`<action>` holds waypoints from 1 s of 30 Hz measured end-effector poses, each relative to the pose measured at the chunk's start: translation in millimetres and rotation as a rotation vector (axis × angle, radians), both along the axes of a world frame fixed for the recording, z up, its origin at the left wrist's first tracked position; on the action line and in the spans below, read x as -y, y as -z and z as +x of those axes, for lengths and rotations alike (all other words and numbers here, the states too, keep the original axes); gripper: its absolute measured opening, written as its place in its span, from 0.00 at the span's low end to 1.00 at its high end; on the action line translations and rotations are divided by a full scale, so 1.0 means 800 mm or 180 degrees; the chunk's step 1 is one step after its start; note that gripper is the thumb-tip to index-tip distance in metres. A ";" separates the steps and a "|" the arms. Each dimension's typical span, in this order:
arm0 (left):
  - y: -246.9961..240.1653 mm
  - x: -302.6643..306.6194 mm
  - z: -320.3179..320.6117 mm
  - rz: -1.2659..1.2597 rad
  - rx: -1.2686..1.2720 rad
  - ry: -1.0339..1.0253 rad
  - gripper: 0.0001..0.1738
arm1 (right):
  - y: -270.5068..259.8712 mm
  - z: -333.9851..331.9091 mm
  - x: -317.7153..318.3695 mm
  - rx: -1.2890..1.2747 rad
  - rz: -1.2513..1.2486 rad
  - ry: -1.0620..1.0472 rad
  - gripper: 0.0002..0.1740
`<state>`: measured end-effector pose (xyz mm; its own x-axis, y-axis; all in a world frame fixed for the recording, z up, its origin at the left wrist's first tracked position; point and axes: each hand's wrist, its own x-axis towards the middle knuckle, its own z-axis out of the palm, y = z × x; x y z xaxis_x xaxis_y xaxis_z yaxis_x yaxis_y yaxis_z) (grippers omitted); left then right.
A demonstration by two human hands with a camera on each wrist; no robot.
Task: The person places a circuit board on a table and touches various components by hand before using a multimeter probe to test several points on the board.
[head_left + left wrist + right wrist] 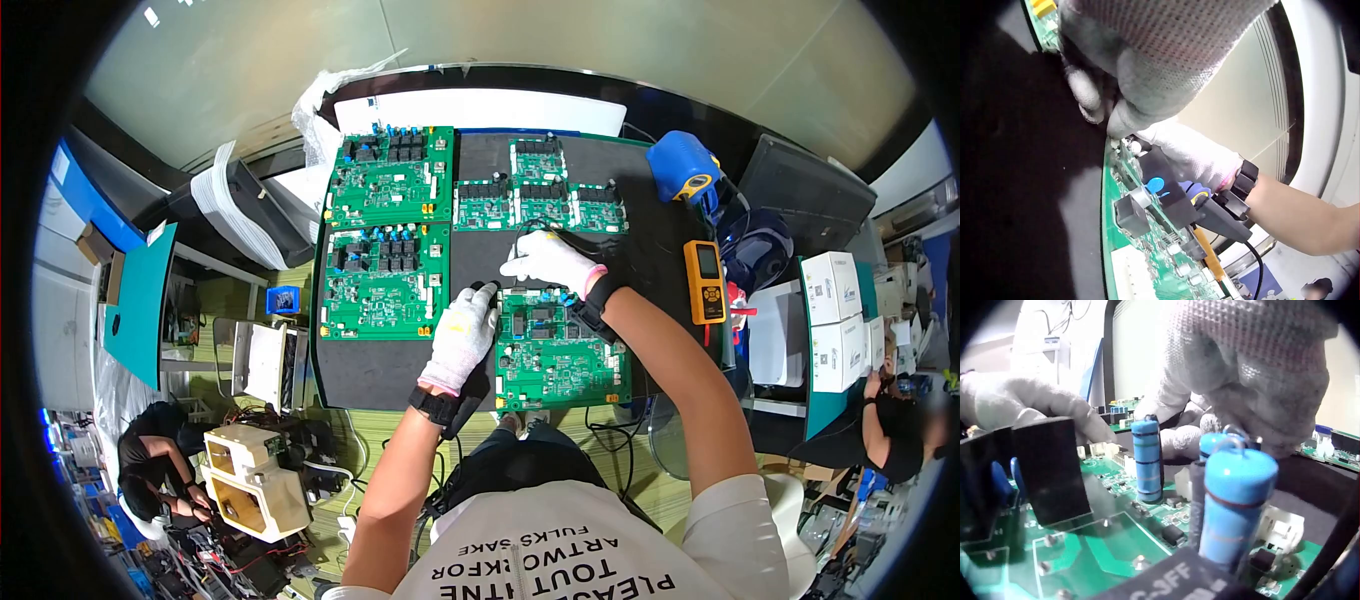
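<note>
A green circuit board (pixel 565 360) with black relays and blue cylindrical parts (pixel 1238 506) lies on the dark mat before the person. The white-gloved left hand (pixel 463 330) grips the board's far left corner, its fingertips bent at the edge in the left wrist view. Over the far edge, the gloved right hand (pixel 555 265) has curled fingers (pixel 1182 440) close to that corner, behind the blue parts in the right wrist view. I cannot tell whether its fingertips pinch a small part.
Two large green boards (pixel 385 285) lie on the left of the table, and several small boards (pixel 540 200) stand at the back. On the right are a yellow meter (pixel 705 280) and a blue tool (pixel 685 165). Other people sit at both sides.
</note>
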<state>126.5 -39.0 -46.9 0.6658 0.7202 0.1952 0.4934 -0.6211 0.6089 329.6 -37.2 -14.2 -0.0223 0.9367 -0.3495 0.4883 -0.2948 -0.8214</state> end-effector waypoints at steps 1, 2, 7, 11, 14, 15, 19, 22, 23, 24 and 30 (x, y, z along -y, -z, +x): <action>0.000 0.000 0.000 0.0004 0.0002 -0.0002 0.21 | 0.001 0.000 0.000 0.0002 0.0004 -0.0002 0.17; 0.000 0.000 0.000 0.0055 0.0038 -0.0034 0.19 | 0.001 0.001 0.001 -0.0219 -0.0017 0.0018 0.15; -0.012 -0.009 0.004 -0.0472 0.0541 -0.0155 0.13 | -0.029 -0.006 0.007 -0.0952 -0.0223 0.0044 0.12; -0.008 -0.013 0.010 -0.1048 0.1021 -0.0108 0.11 | -0.034 -0.008 0.009 -0.0859 -0.0126 -0.0446 0.13; -0.017 -0.013 0.014 -0.1027 0.0868 -0.0388 0.10 | -0.033 -0.010 0.011 -0.1016 -0.0027 -0.0275 0.15; -0.020 -0.013 0.015 -0.1027 0.0869 -0.0379 0.10 | -0.033 -0.010 0.011 -0.0773 -0.0158 -0.0122 0.17; -0.025 -0.012 0.020 -0.0019 0.0621 -0.0435 0.08 | -0.024 -0.017 0.009 -0.0302 -0.0055 -0.0102 0.24; -0.028 -0.009 0.022 0.0271 0.0493 -0.0481 0.08 | -0.017 -0.017 0.011 -0.0492 0.0085 0.0008 0.24; -0.027 -0.009 0.023 0.0349 0.0444 -0.0467 0.08 | -0.014 -0.017 0.010 -0.0608 0.0141 0.0009 0.24; -0.027 -0.010 0.023 0.0429 0.0395 -0.0453 0.07 | -0.016 -0.017 0.010 -0.0610 0.0140 0.0010 0.24; -0.022 -0.012 0.018 0.0038 0.0181 -0.0414 0.08 | -0.008 -0.014 0.002 0.0084 0.0298 -0.0013 0.24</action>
<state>141.0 -29.6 -29.6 0.5546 0.7971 0.2389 0.5351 -0.5615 0.6312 318.2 -38.9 -8.1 -0.0182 0.9652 -0.2608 0.5112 -0.2152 -0.8321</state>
